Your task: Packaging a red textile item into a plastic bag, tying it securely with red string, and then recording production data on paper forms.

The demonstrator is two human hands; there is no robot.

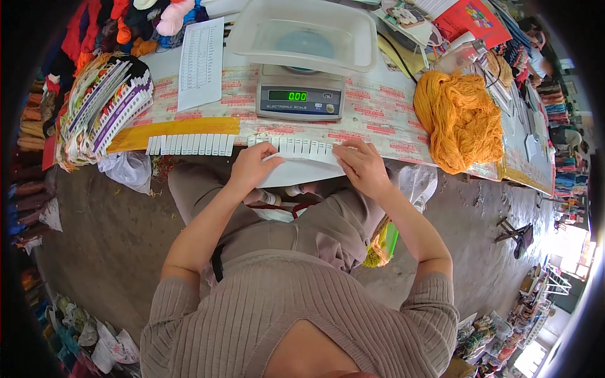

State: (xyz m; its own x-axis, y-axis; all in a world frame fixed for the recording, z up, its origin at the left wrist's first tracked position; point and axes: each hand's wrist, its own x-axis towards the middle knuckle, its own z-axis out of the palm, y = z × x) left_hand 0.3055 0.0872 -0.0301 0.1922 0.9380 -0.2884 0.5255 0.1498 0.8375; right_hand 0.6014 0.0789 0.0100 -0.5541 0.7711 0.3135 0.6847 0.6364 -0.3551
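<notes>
Both hands hold a white sheet of paper (302,172) at the table's near edge, above my lap. Small white printed labels (302,146) form a row along the far side of the sheet. My left hand (252,167) pinches the sheet's left end between thumb and fingers. At the right end, my right hand (364,166) grips it with bent fingers, the fingertips by the last labels. To the left, another row of white label strips (189,145) hangs along the table edge, over a strip of yellow-brown tape (173,128).
An electronic scale (300,94) bearing a clear plastic tub (246,34) stands beyond my hands. Orange yarn (457,120) lies right; a bundle of yarn sample cards (104,110) lies left. A printed sheet (200,63) rests behind. A folding stool (520,236) stands on the floor.
</notes>
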